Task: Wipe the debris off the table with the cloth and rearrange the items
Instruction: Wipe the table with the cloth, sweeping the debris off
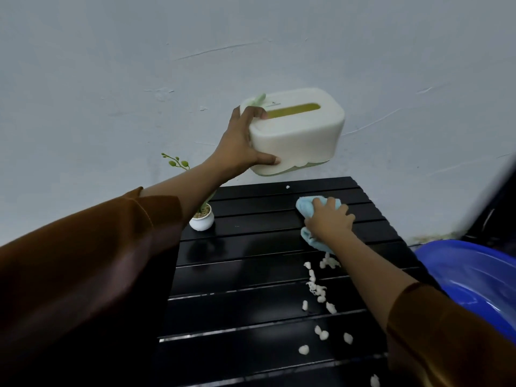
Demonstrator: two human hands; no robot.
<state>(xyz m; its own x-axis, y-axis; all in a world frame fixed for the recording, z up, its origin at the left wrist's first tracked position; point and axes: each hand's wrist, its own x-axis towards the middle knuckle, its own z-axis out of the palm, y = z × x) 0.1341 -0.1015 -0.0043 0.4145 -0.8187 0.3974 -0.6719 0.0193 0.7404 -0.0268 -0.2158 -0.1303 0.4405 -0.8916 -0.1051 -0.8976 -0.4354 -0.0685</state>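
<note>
The tissue box (296,129) is held clear of the black slatted table (251,317) by the left hand (240,143), raised above the far edge and tilted. The box is gripped at its left end, with the thumb laid along the lower front edge and the fingers curled over the top beside the slot. The long axis of the box runs left to right, away from the grip.

The blue cloth (315,219) is pressed flat to the far right part of the table under the right hand (329,219), whose fingers are spread and bent over the bunched fabric. The debris (318,291) is scattered as white bits in a loose trail on the near side of the cloth, running toward the near right corner. One small bit (288,187) lies apart near the far edge, beyond the cloth.

The coming stroke is judged to be directed from the cloth toward the near edge, along that trail. The right hand is the nearer one to the debris. A blue basin (472,277) is seen just beside the right edge. A small potted plant (201,219) stands at the far left corner, well apart from the trail.
</note>
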